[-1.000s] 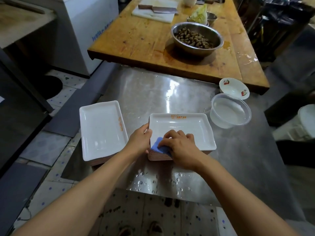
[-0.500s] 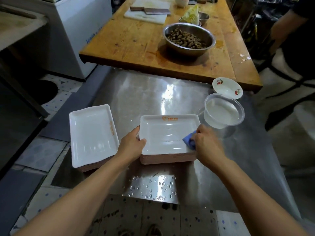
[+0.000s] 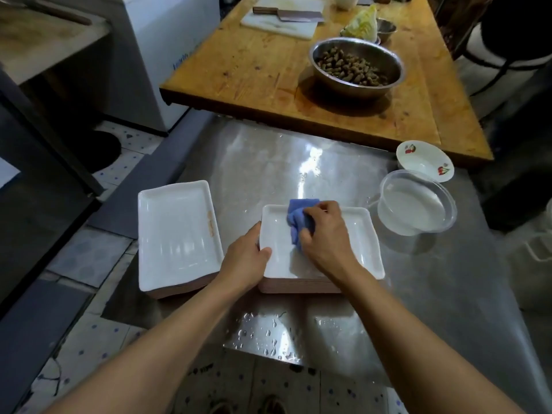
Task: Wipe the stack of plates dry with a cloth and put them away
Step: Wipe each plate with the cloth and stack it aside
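The wet stack of plates (image 3: 322, 249) lies on the steel desk (image 3: 418, 294). Its left rim is gripped by the left hand (image 3: 245, 261); a blue cloth (image 3: 298, 216) is clenched in the right hand (image 3: 325, 234). Corners, apparently still damp, should be wiped firmly.

Right hand (image 3: 325, 234) swept cloth (image 3: 298, 218) to plate's far edge

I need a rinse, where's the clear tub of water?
On the steel counter, right of the plate stack, just before the small cherry bowl: the clear tub.
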Demonstrator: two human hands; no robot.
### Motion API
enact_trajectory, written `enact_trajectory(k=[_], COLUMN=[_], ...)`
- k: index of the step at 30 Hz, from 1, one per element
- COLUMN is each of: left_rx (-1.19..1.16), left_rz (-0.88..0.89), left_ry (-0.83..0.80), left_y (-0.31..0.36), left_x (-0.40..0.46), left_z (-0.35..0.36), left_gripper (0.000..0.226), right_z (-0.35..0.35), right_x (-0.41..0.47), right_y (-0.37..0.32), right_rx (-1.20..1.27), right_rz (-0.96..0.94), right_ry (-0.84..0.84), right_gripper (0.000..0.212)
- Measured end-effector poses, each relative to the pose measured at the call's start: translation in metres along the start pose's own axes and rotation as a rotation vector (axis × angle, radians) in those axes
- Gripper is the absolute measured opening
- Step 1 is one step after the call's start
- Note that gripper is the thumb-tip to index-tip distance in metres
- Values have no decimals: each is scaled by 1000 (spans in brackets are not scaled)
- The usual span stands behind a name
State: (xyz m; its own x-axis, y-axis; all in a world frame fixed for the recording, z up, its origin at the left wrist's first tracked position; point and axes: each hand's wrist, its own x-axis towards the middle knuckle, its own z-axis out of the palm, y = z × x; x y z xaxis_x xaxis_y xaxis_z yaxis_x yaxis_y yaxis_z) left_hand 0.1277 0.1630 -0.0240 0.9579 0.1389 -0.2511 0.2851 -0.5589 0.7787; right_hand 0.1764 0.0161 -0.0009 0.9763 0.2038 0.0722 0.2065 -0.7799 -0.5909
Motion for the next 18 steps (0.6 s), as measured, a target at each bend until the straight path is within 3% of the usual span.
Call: enact_trajectory(k=[5,7,13,15,18], left_rx=[-20,-69,-473,-508,-399], left_rz=[-48,-60,-202,-226,-190], left_ry=[-38,-65,-179,-191,-158], left_y=[3,1,4,6,8], left_x=[-3,-2,-5,-3,-1], left_z=[-2,-4,-17,-20,-17], left_gripper=[40,33,62,65,52], right_z=[22,22,4,-3,-9], right_x=[12,12,-10,-24,-41], right_y=[-26,-30,-23,-21,-15], right_rx=[11,-17,-81,-94,-286], right_rz=[-86,-98,-134,-163,-270], right_ry=[-205,-291,-468,-517,-534], right_gripper=[30,25,30,32,43])
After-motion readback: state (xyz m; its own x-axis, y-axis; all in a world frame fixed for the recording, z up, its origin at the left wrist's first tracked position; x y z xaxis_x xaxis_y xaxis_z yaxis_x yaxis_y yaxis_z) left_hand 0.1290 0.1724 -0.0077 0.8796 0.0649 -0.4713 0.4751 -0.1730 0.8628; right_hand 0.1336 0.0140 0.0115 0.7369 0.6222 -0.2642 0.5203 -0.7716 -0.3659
